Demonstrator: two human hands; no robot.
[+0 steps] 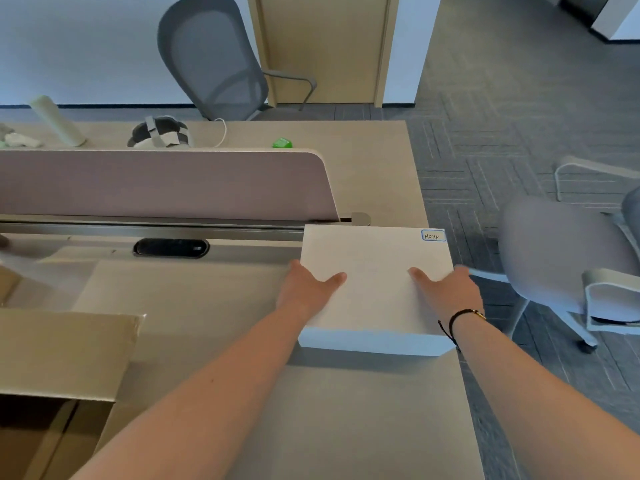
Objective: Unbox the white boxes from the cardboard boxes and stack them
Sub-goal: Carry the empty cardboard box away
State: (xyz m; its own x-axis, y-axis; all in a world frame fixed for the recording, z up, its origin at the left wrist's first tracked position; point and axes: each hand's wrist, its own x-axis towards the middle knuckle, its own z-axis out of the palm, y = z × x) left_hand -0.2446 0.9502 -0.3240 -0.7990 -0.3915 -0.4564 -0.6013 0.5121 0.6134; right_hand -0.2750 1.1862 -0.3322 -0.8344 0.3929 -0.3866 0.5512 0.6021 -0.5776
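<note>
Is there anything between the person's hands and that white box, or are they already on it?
Nothing visible stands between them. The left hand and right hand each grip a side of the white box, thumbs on its top. The box sits at the desk's right corner, with nothing on its lid but a small label.

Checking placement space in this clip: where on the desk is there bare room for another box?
Bare desk lies between the cardboard box and the white box, up to the cable slot. More lies nearer than the white box. The right corner is crowded: the left hand and right hand hold the white box there.
</note>
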